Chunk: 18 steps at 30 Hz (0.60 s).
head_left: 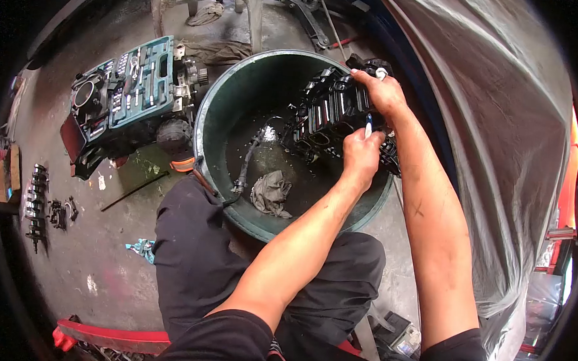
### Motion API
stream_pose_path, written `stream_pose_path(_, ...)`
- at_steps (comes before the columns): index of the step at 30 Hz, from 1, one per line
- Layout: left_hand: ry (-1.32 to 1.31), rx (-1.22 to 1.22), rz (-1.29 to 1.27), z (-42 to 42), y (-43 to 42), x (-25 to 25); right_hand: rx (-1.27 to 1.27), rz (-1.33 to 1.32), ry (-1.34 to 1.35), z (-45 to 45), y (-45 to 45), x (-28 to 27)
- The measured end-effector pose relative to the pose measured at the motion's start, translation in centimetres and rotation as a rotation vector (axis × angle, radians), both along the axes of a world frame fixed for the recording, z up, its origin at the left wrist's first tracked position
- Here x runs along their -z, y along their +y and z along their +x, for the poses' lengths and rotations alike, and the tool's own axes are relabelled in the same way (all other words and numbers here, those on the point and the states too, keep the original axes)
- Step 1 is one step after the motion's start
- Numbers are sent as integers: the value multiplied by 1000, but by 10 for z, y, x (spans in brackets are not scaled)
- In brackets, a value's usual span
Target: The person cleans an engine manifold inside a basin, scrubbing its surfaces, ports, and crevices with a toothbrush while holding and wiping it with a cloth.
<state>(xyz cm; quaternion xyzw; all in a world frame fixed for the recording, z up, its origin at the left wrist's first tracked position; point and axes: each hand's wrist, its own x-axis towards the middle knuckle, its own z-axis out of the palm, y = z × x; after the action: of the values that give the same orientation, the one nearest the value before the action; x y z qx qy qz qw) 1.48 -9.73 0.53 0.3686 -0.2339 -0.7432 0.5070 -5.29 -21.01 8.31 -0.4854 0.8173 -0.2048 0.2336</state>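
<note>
A dark engine cylinder head (333,109) is held tilted at the right side of a large green tub (205,123). My right hand (386,97) is closed on its upper end, with a small white object (381,73) showing by the fingers. My left hand (361,156) is closed around a slim white-and-blue handle (368,125) that points up against the cylinder head; its working end is hidden. Inside the tub, a grey rag (271,194) lies at the near side and a dark hose-like piece (248,157) lies along the left.
An engine block (115,146) carries an open teal socket case (142,73) left of the tub. A crankshaft (36,207) and small metal parts (62,212) lie on the floor far left. Plastic sheeting (494,124) hangs close on the right.
</note>
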Motion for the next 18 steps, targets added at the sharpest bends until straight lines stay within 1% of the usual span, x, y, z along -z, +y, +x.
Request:
stream_pose_path(2, -433, -100, -158, -1, 23, 17, 15, 9, 28, 7, 7, -7)
stream_pose_path(3, -648, -153, -249, 12, 30, 11, -3, 3, 43, 5, 5, -7)
stream_pose_path(4, -567, -34, -87, 23, 37, 4, -18, 6, 55, 3, 4, -6)
stream_pose_path(5, -590, -100, -215, 23, 37, 14, -33, 9, 65, 2, 3, -3)
stream_pose_path(6, -214, 44, -93, 27, 29, 12, -60, -10, 95, 0, 0, 0)
stream_pose_path(7, 163, 176, 34, 31, 18, 8, -34, 8, 86, -2, 0, 1)
stream_pose_path(8, 459, 222, 115, 30, 5, -1, -23, 0, 92, -2, 0, 3)
stream_pose_path(9, 559, 224, 160, 24, -1, -6, -14, -10, 100, -2, -1, 4)
stream_pose_path(12, 429, 111, 186, 5, 7, -18, -16, 2, 56, -3, -2, 6)
stream_pose_path(13, 400, 105, 147, 0, 18, -8, -17, 4, 56, -3, -2, 4)
stream_pose_path(15, 347, 147, 147, 7, 40, 5, -11, 12, 54, 0, 2, 0)
stream_pose_path(16, 311, 131, 173, 7, 42, 7, -26, 1, 91, -2, -1, 3)
stream_pose_path(17, 359, 136, 157, 9, 36, 8, -21, 12, 83, -3, 0, 3)
stream_pose_path(18, 484, 123, 172, 8, 25, 2, -22, 27, 77, -2, 2, 0)
